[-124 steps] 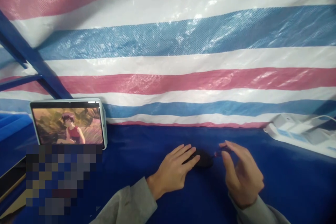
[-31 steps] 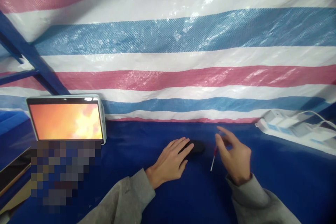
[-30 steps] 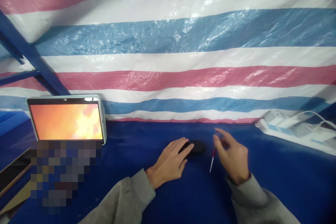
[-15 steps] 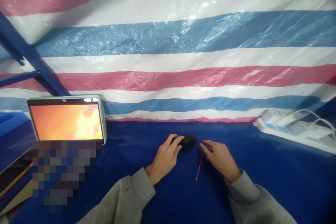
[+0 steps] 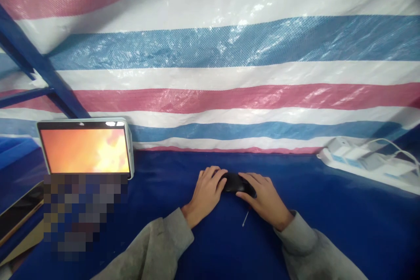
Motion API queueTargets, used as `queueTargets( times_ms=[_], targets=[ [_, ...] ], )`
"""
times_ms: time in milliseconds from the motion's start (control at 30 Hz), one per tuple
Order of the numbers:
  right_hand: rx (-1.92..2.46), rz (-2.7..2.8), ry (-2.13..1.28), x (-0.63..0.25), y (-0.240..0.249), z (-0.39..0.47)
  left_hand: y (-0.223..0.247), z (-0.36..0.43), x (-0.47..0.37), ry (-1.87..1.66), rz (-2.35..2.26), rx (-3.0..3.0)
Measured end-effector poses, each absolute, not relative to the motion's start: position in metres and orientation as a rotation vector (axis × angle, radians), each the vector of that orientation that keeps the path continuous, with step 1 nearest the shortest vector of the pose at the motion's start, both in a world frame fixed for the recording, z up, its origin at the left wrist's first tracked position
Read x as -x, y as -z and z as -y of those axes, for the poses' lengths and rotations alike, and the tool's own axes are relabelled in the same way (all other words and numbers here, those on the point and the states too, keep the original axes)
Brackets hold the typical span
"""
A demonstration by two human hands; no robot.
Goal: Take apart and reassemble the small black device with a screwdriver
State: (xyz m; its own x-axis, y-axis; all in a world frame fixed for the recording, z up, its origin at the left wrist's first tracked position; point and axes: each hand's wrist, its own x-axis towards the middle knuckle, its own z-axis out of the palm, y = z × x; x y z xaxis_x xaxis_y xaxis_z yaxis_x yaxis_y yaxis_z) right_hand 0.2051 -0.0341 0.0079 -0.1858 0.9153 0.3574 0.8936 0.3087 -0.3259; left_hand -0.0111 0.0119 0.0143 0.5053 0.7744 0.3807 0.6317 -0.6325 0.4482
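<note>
On the blue table lies a black computer mouse (image 5: 233, 183), smooth and rounded, with its two ends partly hidden by fingers. My left hand (image 5: 208, 190) grips its left end, thumb on the near side and fingers over the far side. From the right, my right hand (image 5: 264, 197) closes on the other end in the same way. A small screwdriver (image 5: 245, 218) rests on the table below my right hand. Only its thin metal shaft shows clearly, while the handle is mostly covered by that hand.
A tablet (image 5: 85, 151) with an orange picture stands at the left, above a blurred-out patch. Beside it are a dark phone-like slab (image 5: 21, 214) and a blue bin (image 5: 18, 153). A white power strip (image 5: 367, 164) with cables lies at the right. Striped sheeting (image 5: 210, 96) hangs behind the table.
My right hand has moved left from beside the screwdriver and taken hold of the mouse's right end. It now covers the screwdriver's handle. My left hand has stayed on the mouse.
</note>
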Motion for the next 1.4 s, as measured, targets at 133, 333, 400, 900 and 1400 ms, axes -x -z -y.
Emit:
queueTargets(
  times_ms=[133, 333, 400, 900, 1400],
  targets=[
    [1.602, 2.089, -0.107, -0.2052, -0.0084, 0.0336, -0.0147, -0.0104, 0.0128, -0.89, -1.072, -2.5],
    [1.597, 2.08, -0.108, -0.2044, -0.0072, 0.0335, -0.0111, -0.0121, 0.0122, -0.953, -1.027, -2.542],
    [1.598, 2.085, -0.112, -0.2046, -0.007, 0.0335, -0.01, -0.0113, 0.0119, -1.023, -1.017, -2.539],
    [1.619, 2.104, -0.113, -0.2048, -0.0084, 0.0331, -0.0146, -0.0087, 0.0105, -1.21, -0.974, -2.528],
    [1.596, 2.08, -0.115, -0.205, -0.0058, 0.033, -0.0129, -0.0088, 0.011, -1.131, -1.018, -2.522]
  ],
)
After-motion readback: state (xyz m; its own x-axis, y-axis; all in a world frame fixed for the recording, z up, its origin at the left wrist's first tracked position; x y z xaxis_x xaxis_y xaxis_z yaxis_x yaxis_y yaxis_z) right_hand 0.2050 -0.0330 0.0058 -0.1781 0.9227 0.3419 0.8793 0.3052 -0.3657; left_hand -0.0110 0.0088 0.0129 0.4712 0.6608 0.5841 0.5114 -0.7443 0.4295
